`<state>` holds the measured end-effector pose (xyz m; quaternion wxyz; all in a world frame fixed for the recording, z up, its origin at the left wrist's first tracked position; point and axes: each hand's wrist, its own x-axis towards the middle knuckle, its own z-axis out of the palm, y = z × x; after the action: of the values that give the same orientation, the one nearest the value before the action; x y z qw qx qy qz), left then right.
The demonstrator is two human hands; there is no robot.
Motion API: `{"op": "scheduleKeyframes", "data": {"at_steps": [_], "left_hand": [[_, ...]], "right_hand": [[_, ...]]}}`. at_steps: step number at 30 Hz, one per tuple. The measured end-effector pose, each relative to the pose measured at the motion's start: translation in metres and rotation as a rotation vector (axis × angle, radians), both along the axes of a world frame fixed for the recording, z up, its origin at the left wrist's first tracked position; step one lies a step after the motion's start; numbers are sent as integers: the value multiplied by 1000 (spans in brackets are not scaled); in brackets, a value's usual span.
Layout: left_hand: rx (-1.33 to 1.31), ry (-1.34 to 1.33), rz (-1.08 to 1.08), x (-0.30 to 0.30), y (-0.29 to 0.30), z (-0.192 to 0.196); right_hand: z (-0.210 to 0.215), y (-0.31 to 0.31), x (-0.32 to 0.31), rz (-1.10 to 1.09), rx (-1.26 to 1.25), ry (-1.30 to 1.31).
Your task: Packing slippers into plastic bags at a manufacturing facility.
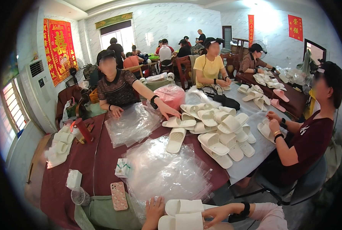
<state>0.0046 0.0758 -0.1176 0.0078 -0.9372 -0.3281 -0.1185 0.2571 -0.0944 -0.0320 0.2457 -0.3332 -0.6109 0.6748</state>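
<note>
A pair of white slide slippers point(184, 207) lies side by side at the near edge of the table. My right hand point(218, 214) grips one slipper at its open end, with the fingers partly hidden. My left hand point(154, 210) rests flat, fingers extended, on the edge of a spread of clear plastic bags point(167, 168), just left of the slippers. Beyond the bags, a big heap of white slippers point(220, 128) covers the middle right of the table. One single slipper point(176, 140) sits apart at the heap's left side.
A phone in a pink patterned case point(119, 196), a small box point(122, 168), a plastic cup point(80, 196) and a red thermos point(83, 130) stand or lie to the left. Across the table, a co-worker's hand point(168, 110) reaches to the heap. Another person point(301, 142) sits at the right.
</note>
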Motion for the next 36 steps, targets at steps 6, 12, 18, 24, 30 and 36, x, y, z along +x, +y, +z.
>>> {"op": "scheduleKeyframes", "data": {"at_steps": [6,12,18,24,30,36], "left_hand": [[-69,-6,53,0,1,1],[333,67,-56,4,-6,-13],[126,-125,-128,12,-5,-18],[-355,-615,276,29,-12,38],[-125,-697,118,23,-3,33],[-139,-708,96,21,-11,53]], "right_hand": [[-24,3,0,75,9,-66],[-37,2,-3,87,-31,32],[-51,1,2,124,47,-70],[-23,-11,-2,48,-22,31],[-4,-6,2,-76,199,-236],[4,1,4,-240,641,-563]]}}
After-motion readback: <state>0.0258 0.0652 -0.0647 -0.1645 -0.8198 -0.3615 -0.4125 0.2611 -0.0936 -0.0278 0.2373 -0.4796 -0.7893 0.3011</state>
